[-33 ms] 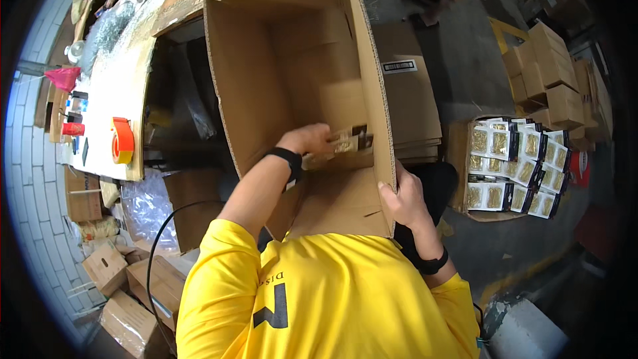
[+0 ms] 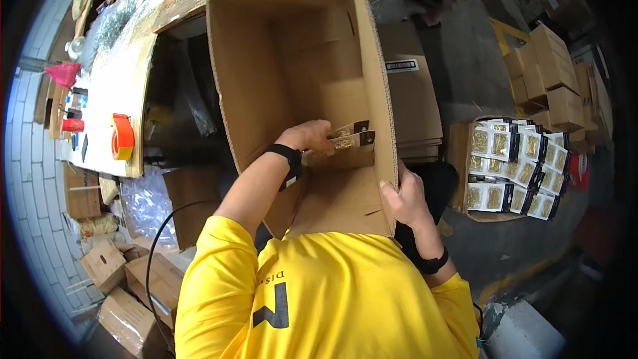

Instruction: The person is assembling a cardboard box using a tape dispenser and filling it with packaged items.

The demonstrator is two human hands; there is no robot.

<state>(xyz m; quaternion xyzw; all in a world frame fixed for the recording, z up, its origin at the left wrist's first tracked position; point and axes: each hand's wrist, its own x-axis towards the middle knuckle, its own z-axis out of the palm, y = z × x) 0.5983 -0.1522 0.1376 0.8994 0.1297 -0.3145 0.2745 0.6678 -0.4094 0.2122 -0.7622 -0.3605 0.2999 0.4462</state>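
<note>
A large open cardboard box (image 2: 266, 60) lies tipped with its opening toward me. My left hand (image 2: 306, 136) reaches inside it and pinches two or three small flat packets (image 2: 351, 137) with gold contents, held near the box's right wall. My right hand (image 2: 402, 196) grips the outer edge of that right wall at its lower corner. Both wrists wear a black band. My yellow shirt fills the bottom of the view.
To the right an open carton (image 2: 458, 159) holds several of the same gold packets. Flattened cardboard (image 2: 412, 93) is stacked behind it, small brown boxes (image 2: 551, 80) beyond. At left a white table (image 2: 100, 119) carries an orange tape roll (image 2: 121, 136). Small cartons (image 2: 126, 272) sit lower left.
</note>
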